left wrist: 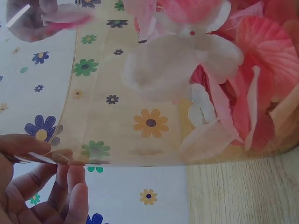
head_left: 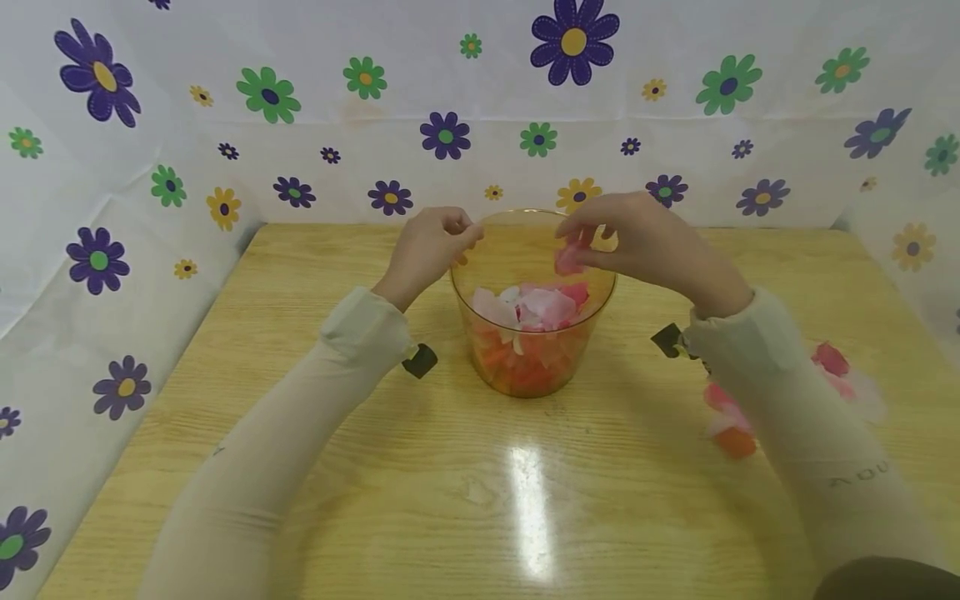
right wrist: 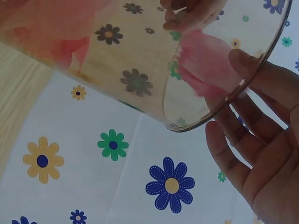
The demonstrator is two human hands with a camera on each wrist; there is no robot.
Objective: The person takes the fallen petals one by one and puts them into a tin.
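An amber see-through bucket (head_left: 517, 250) stands upright on the table, partly filled with pink, white and red artificial petals (head_left: 546, 307). My left hand (head_left: 429, 252) pinches its rim on the left side. In the left wrist view, the thumb and fingers (left wrist: 77, 191) lie on either side of the clear wall. Over the opposite edge, my right hand (head_left: 648, 246) holds a pink petal (head_left: 568, 258) between thumb and fingers. The right wrist view shows this petal (right wrist: 205, 63) inside the mouth, with the fingertips right at the rim.
More pink and red petals (head_left: 731, 425) lie on the table (head_left: 420, 492) under and beside my right forearm. Another small group (head_left: 836, 367) is farther right. A white cloth (head_left: 510, 92) printed with flowers hangs behind the table and along its sides.
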